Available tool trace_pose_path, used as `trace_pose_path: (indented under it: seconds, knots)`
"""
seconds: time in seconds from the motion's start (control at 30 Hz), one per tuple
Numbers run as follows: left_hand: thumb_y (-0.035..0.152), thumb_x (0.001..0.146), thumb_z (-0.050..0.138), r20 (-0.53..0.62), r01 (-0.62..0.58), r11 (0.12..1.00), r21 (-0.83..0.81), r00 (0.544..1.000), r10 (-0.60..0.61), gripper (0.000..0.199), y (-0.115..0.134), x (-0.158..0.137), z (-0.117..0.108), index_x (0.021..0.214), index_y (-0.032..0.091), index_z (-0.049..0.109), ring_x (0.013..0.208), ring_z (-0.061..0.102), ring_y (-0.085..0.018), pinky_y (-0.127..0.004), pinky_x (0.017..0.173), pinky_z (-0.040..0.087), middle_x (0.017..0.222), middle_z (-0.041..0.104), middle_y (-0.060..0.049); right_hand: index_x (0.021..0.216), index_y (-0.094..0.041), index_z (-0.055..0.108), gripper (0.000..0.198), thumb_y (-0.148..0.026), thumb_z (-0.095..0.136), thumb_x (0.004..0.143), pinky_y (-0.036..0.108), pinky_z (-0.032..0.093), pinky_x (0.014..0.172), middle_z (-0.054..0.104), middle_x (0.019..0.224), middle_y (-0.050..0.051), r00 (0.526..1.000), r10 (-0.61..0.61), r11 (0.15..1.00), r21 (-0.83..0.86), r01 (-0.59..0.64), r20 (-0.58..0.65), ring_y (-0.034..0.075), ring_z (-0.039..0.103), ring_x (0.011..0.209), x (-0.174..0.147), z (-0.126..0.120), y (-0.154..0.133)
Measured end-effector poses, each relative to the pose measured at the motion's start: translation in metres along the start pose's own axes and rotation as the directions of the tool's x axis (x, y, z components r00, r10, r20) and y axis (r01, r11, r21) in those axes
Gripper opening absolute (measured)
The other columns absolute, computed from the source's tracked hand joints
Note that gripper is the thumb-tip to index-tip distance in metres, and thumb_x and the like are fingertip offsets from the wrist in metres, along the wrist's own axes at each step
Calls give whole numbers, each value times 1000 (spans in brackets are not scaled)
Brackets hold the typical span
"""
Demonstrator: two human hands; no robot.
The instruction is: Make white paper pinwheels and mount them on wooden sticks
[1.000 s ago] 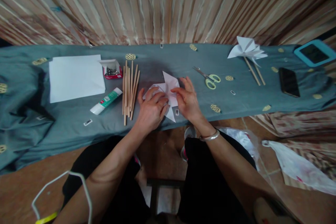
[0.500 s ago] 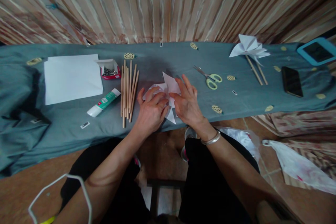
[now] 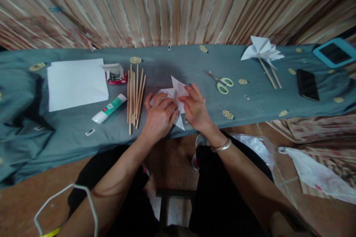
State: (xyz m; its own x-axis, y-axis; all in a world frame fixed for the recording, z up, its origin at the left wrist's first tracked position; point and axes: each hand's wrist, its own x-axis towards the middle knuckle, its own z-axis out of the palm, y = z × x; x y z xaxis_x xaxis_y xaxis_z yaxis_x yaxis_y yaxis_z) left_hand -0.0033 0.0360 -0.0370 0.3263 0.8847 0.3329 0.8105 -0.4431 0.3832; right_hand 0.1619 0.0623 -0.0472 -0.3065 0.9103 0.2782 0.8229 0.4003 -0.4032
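Observation:
A white paper pinwheel (image 3: 180, 89), with pointed blades folded in toward its middle, lies on the cloth-covered table before me. Over its left part, my left hand (image 3: 159, 117) curls its fingers and presses the folds, hiding much of the paper. With thumb and fingers, my right hand (image 3: 198, 111) grips the right-hand blade. The pinwheel's centre is partly covered by fingertips. Left of my left hand lie several wooden sticks (image 3: 134, 98). Scissors (image 3: 221, 82) with pale green handles rest beyond my right hand.
White paper sheets (image 3: 76, 85), an open red box of small metal pins (image 3: 116, 77) and a glue tube (image 3: 109, 109) lie at left. At right are white pinwheels (image 3: 261, 50) on sticks, a black phone (image 3: 307, 85) and a blue-framed device (image 3: 335, 52). A curtain (image 3: 167, 7) hangs behind.
My right hand's raised fingers have drawn down and in, closing more on the right-hand blade. My left hand stays on the paper. The whole view has shifted slightly.

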Motion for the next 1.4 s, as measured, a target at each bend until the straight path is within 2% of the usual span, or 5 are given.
trace_pose_path:
  seconds: [0.17,0.53,0.83,0.97,1.4]
  knots:
    - [32,95,48,18,23,1000,-19,1000,-23,24,1,0,-1,99,25,70,127,49,-29,-62,113,19,112,70,-5,112,-20,67,38,-10,38,91,50,38,108,44,151,10,998,-13,1000,-13,13,-54,27,27,147,0,-11,1]
    - [32,94,49,25,25,999,-43,999,-24,24,0,-1,0,101,24,70,127,48,-30,-62,114,16,111,69,-6,101,-20,72,33,-13,41,92,53,33,109,42,152,9,989,-134,982,-124,140,57,30,21,148,-11,-11,-6]
    - [33,95,48,16,-8,1000,0,1000,8,24,-1,-2,2,105,26,69,126,48,-28,-60,112,17,113,70,-4,101,-21,73,36,-10,41,89,51,38,108,45,150,8,999,-31,998,-46,29,-32,29,27,147,-3,-9,0]
    - [32,95,48,7,-12,1000,0,1000,12,23,-1,-2,2,104,25,69,128,47,-29,-62,112,18,114,69,-5,106,-22,73,36,-10,43,90,51,38,108,47,148,10,996,-59,996,-74,54,-70,30,29,146,3,-10,-4]
    - [33,95,50,-12,5,999,-48,1000,-6,25,-3,-7,-6,110,27,68,126,50,-29,-60,113,17,113,69,-5,105,-21,69,29,-14,43,94,51,32,111,44,150,8,979,-181,963,-185,195,90,29,21,148,4,-2,-12]
